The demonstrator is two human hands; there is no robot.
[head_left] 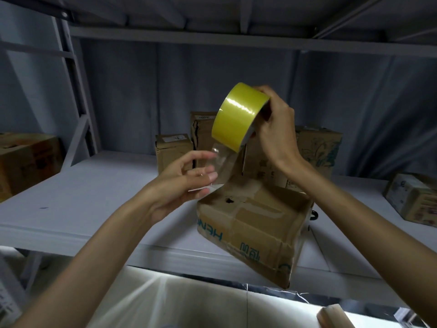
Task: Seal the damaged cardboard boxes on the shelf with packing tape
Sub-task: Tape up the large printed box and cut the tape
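Centre of the frame: a roll of yellow packing tape (pixel 237 116), held up above the shelf by the right hand (pixel 275 129), fingers curled over the roll's far rim and into its core. From the roll's lower edge, a clear strip of tape (pixel 222 164) hanging down and left to the left hand (pixel 186 183), thumb and fingertips loosely curled, pinching the strip's free end. Directly below both hands, lower centre-right: a battered cardboard box (pixel 255 230) with blue lettering, tilted, one corner jutting over the front edge of the white shelf (pixel 82 197), a dark hole punched in its creased top, old tape across the flaps. Behind the hands, mid-frame: a cluster of more cardboard boxes (pixel 173 150) upright against the back of the shelf, one with a torn edge. Far left edge: another brown box (pixel 28 162). Far right edge: a small printed carton (pixel 416 200), lying askew. Upper part of the frame: underside of the next shelf level (pixel 212 17) and grey steel uprights.
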